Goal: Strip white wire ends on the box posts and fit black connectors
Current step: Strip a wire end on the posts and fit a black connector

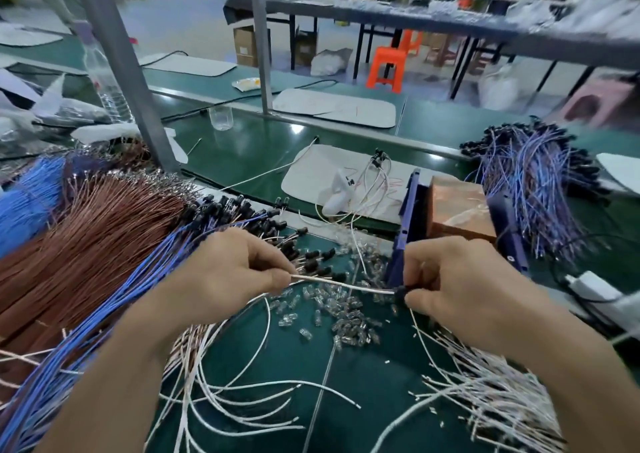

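At the middle of the counter (367, 369), your left grip (221, 272) pinches a white wire (343, 284) between thumb and fingertips. Your right grip (460, 286) pinches a black connector (401, 292) at that wire's other end. The wire runs almost level between them, from 9 o'clock to 3 o'clock, above a scatter of clear LEDs (349, 310). Just at 12 o'clock of your right grip stands the blue box (408, 210), with a copper block (457, 210) inside it; whether the wire touches the box cannot be told. Loose connectors (308, 255) lie at 12 o'clock of your left grip, beside the blue wires (104, 300) and brown wires (86, 230) that fan out toward 9 o'clock. Spare white wires (242, 386) curl at 6 o'clock, and a thick white bundle (502, 397) lies at 4 o'clock. A blue heap (530, 175) of wires with black ends sits at 2 o'clock, beyond the box. A white pad (311, 175) lies at 12 o'clock, with a clear cup (221, 118) farther back at 11 o'clock.
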`<state>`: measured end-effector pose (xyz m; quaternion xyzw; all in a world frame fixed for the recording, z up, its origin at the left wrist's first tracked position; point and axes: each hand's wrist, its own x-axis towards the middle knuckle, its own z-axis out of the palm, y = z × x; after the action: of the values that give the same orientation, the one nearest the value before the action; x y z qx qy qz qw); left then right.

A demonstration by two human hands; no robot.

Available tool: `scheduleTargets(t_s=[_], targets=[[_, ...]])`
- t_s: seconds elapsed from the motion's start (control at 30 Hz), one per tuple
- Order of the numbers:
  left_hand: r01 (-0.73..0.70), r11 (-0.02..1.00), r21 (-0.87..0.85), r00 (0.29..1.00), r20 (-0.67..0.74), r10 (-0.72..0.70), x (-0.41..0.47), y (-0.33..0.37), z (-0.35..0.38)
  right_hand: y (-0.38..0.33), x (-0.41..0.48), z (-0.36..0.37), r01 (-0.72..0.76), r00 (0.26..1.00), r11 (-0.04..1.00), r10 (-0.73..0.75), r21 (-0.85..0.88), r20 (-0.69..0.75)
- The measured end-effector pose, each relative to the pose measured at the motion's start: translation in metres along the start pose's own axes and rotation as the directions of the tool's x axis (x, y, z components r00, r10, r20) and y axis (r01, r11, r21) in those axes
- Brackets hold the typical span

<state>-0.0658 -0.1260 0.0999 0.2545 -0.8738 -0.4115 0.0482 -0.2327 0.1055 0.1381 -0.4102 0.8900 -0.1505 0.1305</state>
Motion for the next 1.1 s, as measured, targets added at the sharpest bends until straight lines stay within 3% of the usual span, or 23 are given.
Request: scheduleTargets(t_s=[0.13, 0.23, 0.33, 0.4, 0.47, 0.53, 0.6, 0.87, 1.1], targets=[[0.000, 0.978, 0.206, 1.000, 0.012, -0.002, 0.001, 0.020, 0.018, 0.041, -0.024, -0.011, -0.185, 0.976, 0.975, 0.198, -0.122, 0.096], [-0.110, 0.988, 0.112, 0.993, 0.042, 0.106, 0.000, 0.041, 0.044, 0.064, -0.040, -0.002, -0.209, 0.926, 0.938, 0.281, -0.278, 0.253], [-0.215, 0.972, -0.094, 0.972, 0.073, 0.222, 0.002, 0.064, 0.081, 0.068, -0.050, 0.006, -0.161, 0.942, 0.985, 0.171, -0.059, 0.290], [-0.255, 0.951, -0.177, 0.959, 0.079, 0.272, 0.004, 0.078, 0.104, 0.059, -0.052, 0.013, -0.105, 0.978, 0.965, 0.057, 0.241, 0.199], [-0.287, 0.931, -0.223, 0.949, 0.063, 0.308, 0.005, 0.090, 0.121, 0.055, -0.053, 0.020, -0.031, 0.999, 0.903, 0.020, 0.428, 0.031], [-0.300, 0.919, -0.256, 0.950, 0.007, 0.312, 0.008, 0.094, 0.129, 0.058, -0.055, 0.022, 0.007, 0.985, 0.895, 0.071, 0.447, -0.157], [-0.291, 0.922, -0.257, 0.956, -0.049, 0.288, 0.012, 0.090, 0.130, 0.067, -0.060, 0.023, 0.008, 0.962, 0.882, 0.122, 0.471, -0.246], [-0.189, 0.932, -0.310, 0.979, 0.016, 0.204, 0.023, 0.074, 0.135, 0.097, -0.067, 0.037, -0.056, 0.953, 0.822, 0.213, 0.566, -0.214], [-0.098, 0.875, -0.473, 0.995, -0.055, 0.082, 0.028, 0.049, 0.109, 0.115, -0.068, 0.039, -0.097, 0.905, 0.549, 0.396, 0.830, -0.156]])
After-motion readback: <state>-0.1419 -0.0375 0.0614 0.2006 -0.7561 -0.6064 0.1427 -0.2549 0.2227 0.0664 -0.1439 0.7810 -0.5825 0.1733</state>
